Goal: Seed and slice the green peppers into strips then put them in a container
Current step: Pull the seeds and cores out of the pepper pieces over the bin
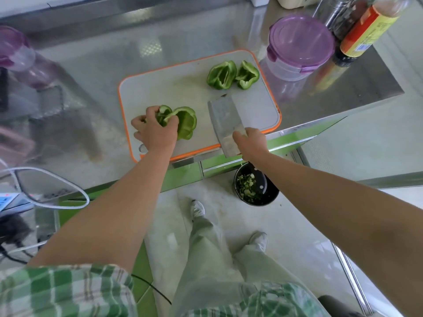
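I am standing in a kitchen. The worktop in front of me is stainless steel, with green cabinet fronts below its edge across the middle of the frame. On it lies a board with an orange rim, carrying halved green peppers and a cleaver. At the upper right stand a tub with a purple lid and 2 sauce bottles. Lower down, right of centre, a black bin on the pale floor holds green scraps. A steel back wall runs along the top of the frame.

Glossy steel counter, matt plastic cutting board, dull metal cleaver.
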The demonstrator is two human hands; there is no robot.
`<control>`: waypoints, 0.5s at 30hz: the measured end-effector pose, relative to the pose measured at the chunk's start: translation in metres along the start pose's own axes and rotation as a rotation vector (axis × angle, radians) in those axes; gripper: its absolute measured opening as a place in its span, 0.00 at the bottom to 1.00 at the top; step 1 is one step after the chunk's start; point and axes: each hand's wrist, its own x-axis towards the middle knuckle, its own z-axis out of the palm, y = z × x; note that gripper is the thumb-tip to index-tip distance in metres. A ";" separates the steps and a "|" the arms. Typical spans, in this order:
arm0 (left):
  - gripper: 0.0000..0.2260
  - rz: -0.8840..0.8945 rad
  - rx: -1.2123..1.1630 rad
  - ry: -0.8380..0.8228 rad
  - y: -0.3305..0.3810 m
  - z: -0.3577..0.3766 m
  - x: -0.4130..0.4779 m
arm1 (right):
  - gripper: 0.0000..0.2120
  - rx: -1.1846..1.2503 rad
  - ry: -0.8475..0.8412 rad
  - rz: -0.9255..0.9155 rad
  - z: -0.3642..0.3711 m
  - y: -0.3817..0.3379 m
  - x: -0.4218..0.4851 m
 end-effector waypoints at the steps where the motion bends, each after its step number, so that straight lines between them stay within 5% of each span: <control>1: 0.16 0.003 -0.006 0.003 -0.002 -0.003 0.003 | 0.12 -0.011 0.033 -0.019 -0.001 0.001 0.001; 5: 0.15 0.019 0.016 0.029 -0.009 -0.014 0.012 | 0.15 -0.116 0.137 -0.073 -0.005 -0.001 0.001; 11: 0.17 0.081 0.094 0.038 -0.015 -0.024 0.022 | 0.10 -0.146 -0.037 -0.106 0.021 -0.019 -0.002; 15: 0.17 0.151 0.161 0.014 -0.014 -0.031 0.029 | 0.11 -0.086 0.021 -0.141 0.021 -0.048 0.007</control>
